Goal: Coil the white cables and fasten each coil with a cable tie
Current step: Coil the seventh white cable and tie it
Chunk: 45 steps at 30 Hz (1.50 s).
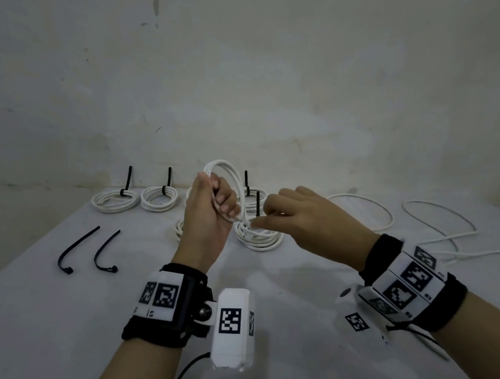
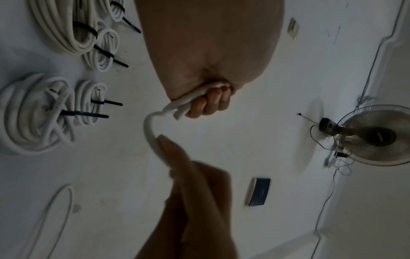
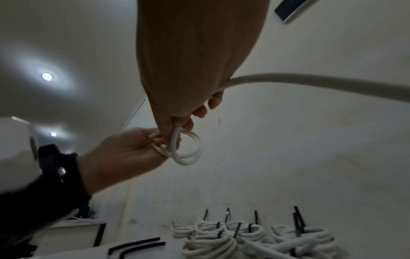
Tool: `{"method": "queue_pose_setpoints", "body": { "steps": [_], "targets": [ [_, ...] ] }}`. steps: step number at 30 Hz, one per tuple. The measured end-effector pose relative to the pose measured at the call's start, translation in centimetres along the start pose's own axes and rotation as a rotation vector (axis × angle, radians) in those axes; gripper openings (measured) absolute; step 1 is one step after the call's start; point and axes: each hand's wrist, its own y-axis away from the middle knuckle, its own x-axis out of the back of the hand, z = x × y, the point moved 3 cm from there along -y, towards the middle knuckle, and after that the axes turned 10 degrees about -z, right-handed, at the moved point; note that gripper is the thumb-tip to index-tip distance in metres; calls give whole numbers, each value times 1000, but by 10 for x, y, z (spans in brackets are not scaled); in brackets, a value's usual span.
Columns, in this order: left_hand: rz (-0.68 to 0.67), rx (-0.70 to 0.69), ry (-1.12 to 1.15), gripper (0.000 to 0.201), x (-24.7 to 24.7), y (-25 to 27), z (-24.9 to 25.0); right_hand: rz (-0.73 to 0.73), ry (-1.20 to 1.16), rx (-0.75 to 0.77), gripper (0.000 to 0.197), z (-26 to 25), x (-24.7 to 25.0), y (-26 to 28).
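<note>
My left hand [image 1: 222, 203] is raised over the middle of the table and grips a small coil of white cable [image 1: 224, 165], fingers curled round its loops. In the left wrist view those fingers [image 2: 206, 105] close on the bundle, and one strand [image 2: 149, 126] curves off to my right hand. My right hand [image 1: 257, 222] pinches that strand just right of the coil. In the right wrist view the cable [image 3: 310, 81] runs through my right hand [image 3: 199, 112] into the loops [image 3: 190, 158] held by my left hand [image 3: 133, 149]. The rest of this cable [image 1: 440, 216] trails loose on the right.
Several tied coils [image 1: 116, 200] [image 1: 159, 199] [image 1: 258, 237] with upright black tie tails lie along the back and middle of the white table [image 1: 59, 321]. Two loose black cable ties [image 1: 78, 250] [image 1: 107, 254] lie at the left. A wall stands behind.
</note>
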Motion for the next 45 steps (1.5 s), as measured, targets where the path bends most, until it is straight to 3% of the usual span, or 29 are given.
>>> {"method": "queue_pose_setpoints", "body": {
  "steps": [5, 11, 17, 21, 27, 32, 36, 40, 45],
  "targets": [
    [-43, 49, -163, 34, -5, 2, -11, 154, -230, -75, 7, -8, 17, -13],
    [-133, 125, -489, 40, -15, 13, -28, 201, -343, -201, 31, 4, 23, -18],
    [-153, 279, -205, 40, -20, 15, -26, 271, -705, -457, 23, 43, 18, -4],
    [-167, 356, -88, 44, -24, 19, -27, 266, -775, -516, 20, 52, 13, 0],
    [-29, 193, 176, 41, -19, 12, -5, 216, -822, -615, 10, 58, -12, 20],
    [23, 68, 212, 41, -6, 5, 10, -38, -687, -579, 15, 56, -26, 48],
    [65, 33, 158, 41, 2, 3, 8, -283, -474, -438, 32, 41, -26, 50],
    [98, 13, 74, 41, 4, 3, 6, -184, -211, -192, 49, 23, -18, 36],
    [95, 54, -33, 40, 0, 3, -5, -60, -171, -53, 39, 3, 0, 8]
  ]
}}
